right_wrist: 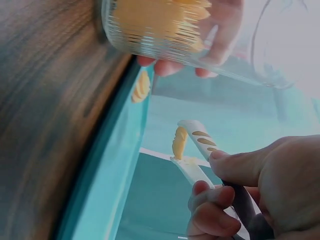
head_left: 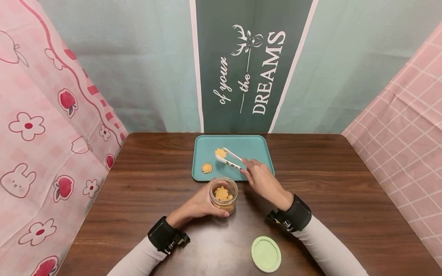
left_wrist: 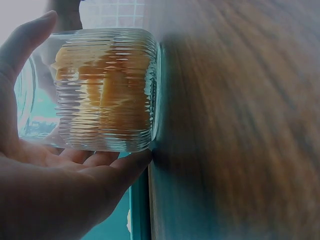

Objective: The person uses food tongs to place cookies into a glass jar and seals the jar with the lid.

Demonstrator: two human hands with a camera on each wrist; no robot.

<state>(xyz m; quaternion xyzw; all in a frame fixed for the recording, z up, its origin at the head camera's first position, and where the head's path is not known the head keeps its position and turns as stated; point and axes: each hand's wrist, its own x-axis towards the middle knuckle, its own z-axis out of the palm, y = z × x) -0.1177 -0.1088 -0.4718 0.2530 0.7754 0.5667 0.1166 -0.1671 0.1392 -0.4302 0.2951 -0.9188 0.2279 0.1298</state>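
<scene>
My left hand (head_left: 204, 203) grips a clear glass jar (head_left: 232, 210) upright on the table, thumb on the near side and fingers round the far side. Golden cookies (left_wrist: 107, 85) fill much of the jar. In my right hand (head_left: 264, 180) is a pair of white tongs (head_left: 228, 162) with gold leaf-like marks. A flower-shaped cookie (right_wrist: 179, 143) is pinched between the tong tips, raised over the teal tray (head_left: 248, 143) in the right wrist view. Another swirled cookie (head_left: 206, 168) lies on the tray's near left part, just beyond the jar.
A pale green round lid (head_left: 266, 254) lies on the wooden table (head_left: 148, 165), nearer to me and right of the jar. Fabric curtains hang behind the table (head_left: 145, 69) and along both sides.
</scene>
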